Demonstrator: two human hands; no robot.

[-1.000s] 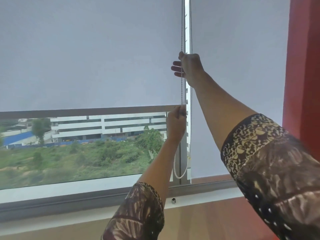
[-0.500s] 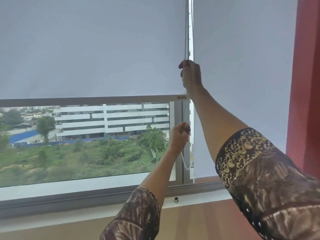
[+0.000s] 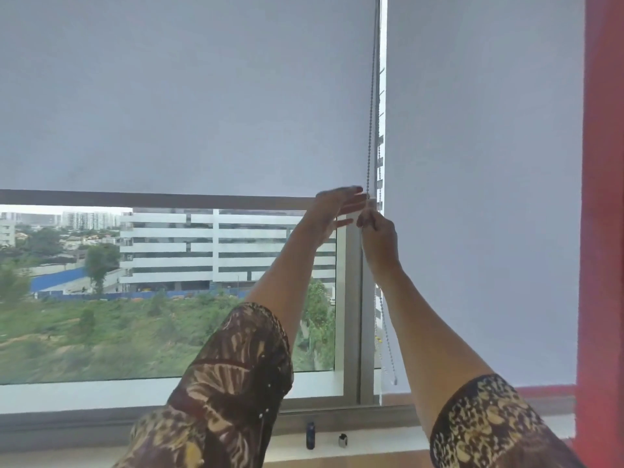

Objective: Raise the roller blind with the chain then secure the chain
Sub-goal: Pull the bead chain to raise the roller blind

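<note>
The roller blind (image 3: pixel 185 96) fills most of the window: a big, flat sheet of matte, pale grey cloth, smooth and without a crease. It is roughly halfway up, with buildings and green scrub showing under it. Beside it on the right hangs a second blind (image 3: pixel 483 163) of the same cloth, all the way down, and past that is a strip of red wall (image 3: pixel 604 197).

Between the two blinds stands the window post (image 3: pixel 353 298), a plain silvery upright. The raised blind ends in a straight bottom bar (image 3: pixel 152 199), dull brownish grey, stiff and level.

Now the bit that matters. The chain (image 3: pixel 371 113) is a thin beaded cord, metal by the look of it. It runs almost straight up and down in the gap between the blinds, and its loop hangs low near the sill (image 3: pixel 50 396).

The right hand (image 3: pixel 380 234) has it, fingers curled tight round the strand just below bar height. The left hand (image 3: pixel 337 211) is a touch higher, fingers stretched out and holding nothing. The chain lies just to the right of those fingertips; whether they touch it, I can't say.

So the left hand looks the nearer to the free stretch above, and I'd guess it takes the next grip there and pulls straight down along the chain.

Down on the sill sits a small metal fitting (image 3: pixel 343 440), perhaps the place to secure the chain.
</note>
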